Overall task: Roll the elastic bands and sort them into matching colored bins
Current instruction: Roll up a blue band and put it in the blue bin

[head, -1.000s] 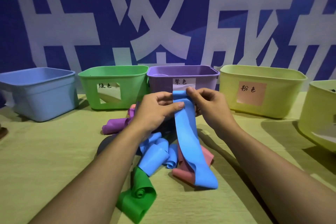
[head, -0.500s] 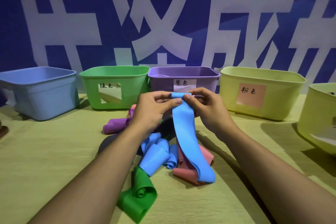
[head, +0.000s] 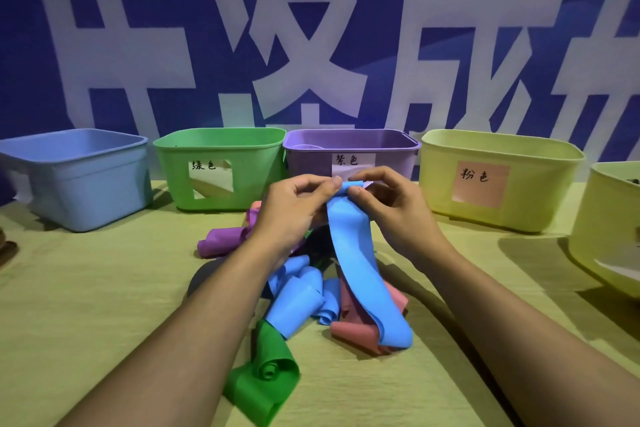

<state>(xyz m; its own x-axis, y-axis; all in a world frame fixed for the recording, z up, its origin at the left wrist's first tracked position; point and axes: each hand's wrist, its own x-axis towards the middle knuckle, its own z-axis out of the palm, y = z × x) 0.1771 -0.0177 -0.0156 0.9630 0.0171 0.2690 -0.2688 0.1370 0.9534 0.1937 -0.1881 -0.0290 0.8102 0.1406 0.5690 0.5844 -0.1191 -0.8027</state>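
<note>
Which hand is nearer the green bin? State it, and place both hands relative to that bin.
Left. The left hand is just right of the green bin and slightly nearer the camera; the right hand lies farther right, beyond the blue band both hands pinch.

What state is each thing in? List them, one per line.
Blue band: top end pinched by both hands, rest hanging to the table.
Left hand: pinching the band.
Right hand: pinching the band.
Green band: loosely curled, on table.
Purple band: loosely rolled, on table.
Blue bin: upright.
</note>
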